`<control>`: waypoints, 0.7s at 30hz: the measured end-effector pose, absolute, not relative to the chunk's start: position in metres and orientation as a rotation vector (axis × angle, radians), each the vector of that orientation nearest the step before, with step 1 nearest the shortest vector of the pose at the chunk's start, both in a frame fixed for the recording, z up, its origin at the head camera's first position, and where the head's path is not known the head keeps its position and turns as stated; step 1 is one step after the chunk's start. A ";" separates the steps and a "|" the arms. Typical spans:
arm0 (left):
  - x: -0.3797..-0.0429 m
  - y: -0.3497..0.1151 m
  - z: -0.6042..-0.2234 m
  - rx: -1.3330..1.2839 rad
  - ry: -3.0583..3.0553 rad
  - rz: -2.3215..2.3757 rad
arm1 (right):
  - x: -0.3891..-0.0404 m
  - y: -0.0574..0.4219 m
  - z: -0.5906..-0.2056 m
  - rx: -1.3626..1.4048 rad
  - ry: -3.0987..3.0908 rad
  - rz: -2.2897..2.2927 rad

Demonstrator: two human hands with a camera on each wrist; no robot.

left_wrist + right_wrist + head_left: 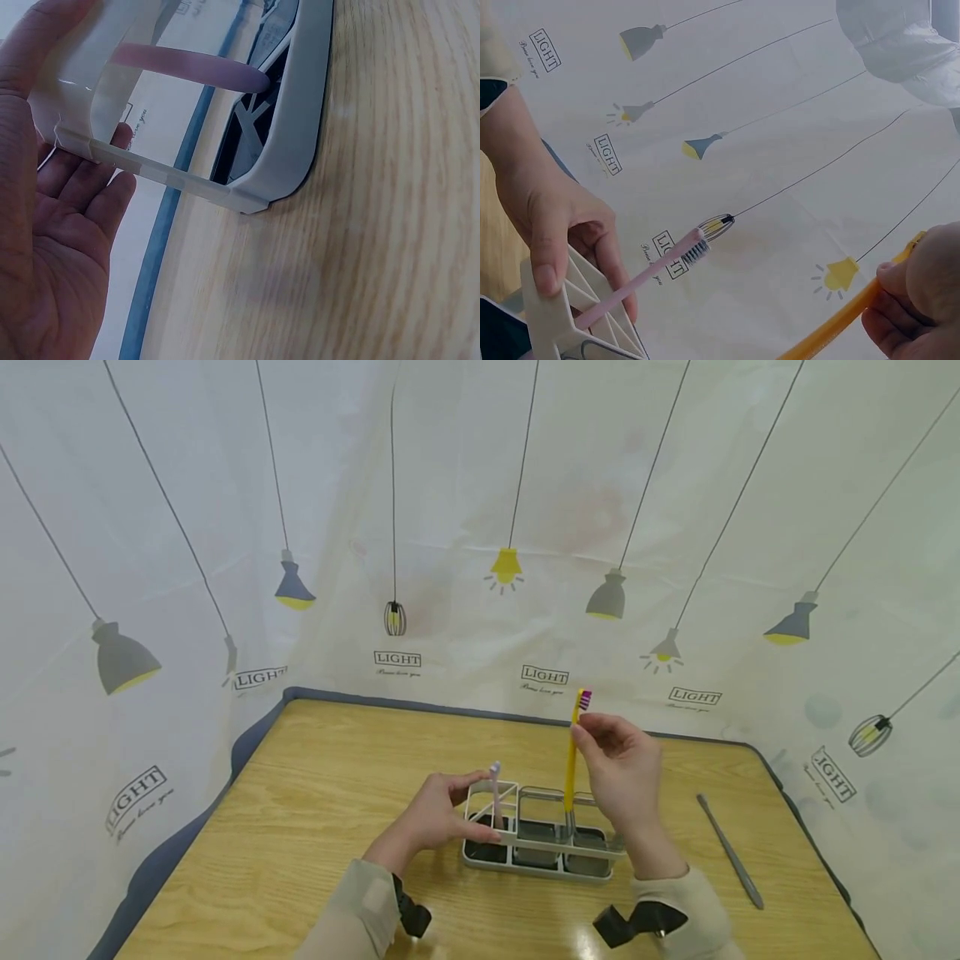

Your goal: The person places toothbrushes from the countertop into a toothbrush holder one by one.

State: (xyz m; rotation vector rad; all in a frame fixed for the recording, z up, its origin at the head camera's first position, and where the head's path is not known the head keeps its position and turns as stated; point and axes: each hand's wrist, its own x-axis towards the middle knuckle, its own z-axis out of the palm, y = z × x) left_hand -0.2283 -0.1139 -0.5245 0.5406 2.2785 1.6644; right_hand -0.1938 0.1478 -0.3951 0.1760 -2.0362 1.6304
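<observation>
A white toothbrush holder [491,839] with several compartments and a dark base stands on the table. My left hand [429,814] grips its left end, thumb along the front rail and fingers behind. A pink toothbrush [496,797] stands tilted in the left compartment, bristles up; its lower end reaches the base [296,142] in the left wrist view. My right hand [628,770] pinches a yellow toothbrush [572,768] near its purple-bristled head. That brush is nearly upright, its lower end at the right part of the holder; whether it touches the base I cannot tell.
A slim grey rod-like tool [730,852] lies on the wooden table [315,827], right of the holder. Behind the table's far edge hangs a pale sheet [450,485] printed with lamps.
</observation>
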 end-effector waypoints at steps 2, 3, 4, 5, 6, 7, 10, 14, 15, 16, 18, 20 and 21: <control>-0.228 -0.114 -0.525 0.541 2.281 1.663 | -0.193 0.143 -0.395 0.175 -2.021 1.656; -0.228 -0.114 -0.525 0.540 2.281 1.661 | -0.193 0.141 -0.395 0.177 -2.012 1.670; -0.228 -0.113 -0.525 0.536 2.284 1.658 | -0.192 0.139 -0.395 0.180 -2.006 1.682; -0.229 -0.113 -0.525 0.534 2.281 1.660 | -0.192 0.137 -0.396 0.189 -1.997 1.695; -0.229 -0.113 -0.525 0.530 2.279 1.661 | -0.192 0.135 -0.396 0.198 -1.990 1.706; -0.229 -0.113 -0.525 0.527 2.276 1.663 | -0.192 0.133 -0.396 0.205 -1.987 1.717; -0.229 -0.113 -0.525 0.516 2.276 1.659 | -0.192 0.127 -0.398 0.221 -1.985 1.736; -0.230 -0.113 -0.525 0.508 2.288 1.651 | -0.189 0.118 -0.400 0.232 -1.988 1.763; -0.230 -0.113 -0.525 0.506 2.292 1.648 | -0.189 0.116 -0.400 0.236 -1.985 1.774; -0.230 -0.113 -0.525 0.510 2.293 1.650 | -0.188 0.114 -0.401 0.239 -1.982 1.787; -0.230 -0.113 -0.525 0.509 2.294 1.652 | -0.188 0.111 -0.404 0.250 -1.973 1.807; -0.230 -0.113 -0.526 0.514 2.297 1.651 | -0.188 0.107 -0.406 0.261 -1.964 1.823; -0.230 -0.113 -0.526 0.522 2.297 1.653 | -0.188 0.106 -0.408 0.267 -1.961 1.829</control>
